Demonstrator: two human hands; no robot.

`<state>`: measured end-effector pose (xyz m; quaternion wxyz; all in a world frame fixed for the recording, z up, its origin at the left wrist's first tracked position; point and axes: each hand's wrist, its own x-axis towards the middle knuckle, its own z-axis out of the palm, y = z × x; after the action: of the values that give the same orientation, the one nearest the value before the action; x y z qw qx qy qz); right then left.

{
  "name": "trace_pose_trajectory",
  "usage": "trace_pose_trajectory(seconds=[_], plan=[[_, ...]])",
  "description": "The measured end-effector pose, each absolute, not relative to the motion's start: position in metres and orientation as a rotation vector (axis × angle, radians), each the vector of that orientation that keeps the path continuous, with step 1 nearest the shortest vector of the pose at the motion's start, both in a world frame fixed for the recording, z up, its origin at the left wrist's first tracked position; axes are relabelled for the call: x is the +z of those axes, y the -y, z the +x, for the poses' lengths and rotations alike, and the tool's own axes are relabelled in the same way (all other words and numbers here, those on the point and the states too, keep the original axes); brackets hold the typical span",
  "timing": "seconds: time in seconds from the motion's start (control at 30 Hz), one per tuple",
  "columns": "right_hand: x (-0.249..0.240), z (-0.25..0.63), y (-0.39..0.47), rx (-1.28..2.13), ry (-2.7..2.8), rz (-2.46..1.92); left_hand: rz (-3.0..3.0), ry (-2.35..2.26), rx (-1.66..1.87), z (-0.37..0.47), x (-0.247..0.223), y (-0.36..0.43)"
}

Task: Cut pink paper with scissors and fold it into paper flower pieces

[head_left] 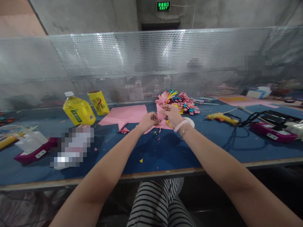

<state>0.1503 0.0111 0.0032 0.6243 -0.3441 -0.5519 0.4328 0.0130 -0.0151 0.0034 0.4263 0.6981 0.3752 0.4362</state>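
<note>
A folded-looking piece of pink paper [160,112] is held up between my hands over the table. My right hand [174,115], with a fluffy white band at the wrist, grips it from the right. At its lower left edge, my left hand [148,122] has its fingers pinched together on the paper. Cut pink strips [165,125] lie under my hands. Just behind them is a pile of fringed paper flowers [183,102] in pink, blue and yellow. Flat pink sheets [127,114] are stacked to the left of my left hand.
On the left stand a bottle of yellow liquid [77,110] and a yellow container [98,103]. A yellow glue gun [222,118] with its cable and a purple box [273,131] lie right. A perforated metal screen [113,67] rises behind the blue table [165,157].
</note>
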Motion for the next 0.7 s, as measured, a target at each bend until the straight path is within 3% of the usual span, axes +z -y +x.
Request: trace_pose_trajectory(seconds=[0.7], plan=[[0.0094, 0.1518, -0.0063, 1.037, 1.204, -0.755, 1.648, -0.942, 0.920, 0.0112, 0.0035, 0.0168]])
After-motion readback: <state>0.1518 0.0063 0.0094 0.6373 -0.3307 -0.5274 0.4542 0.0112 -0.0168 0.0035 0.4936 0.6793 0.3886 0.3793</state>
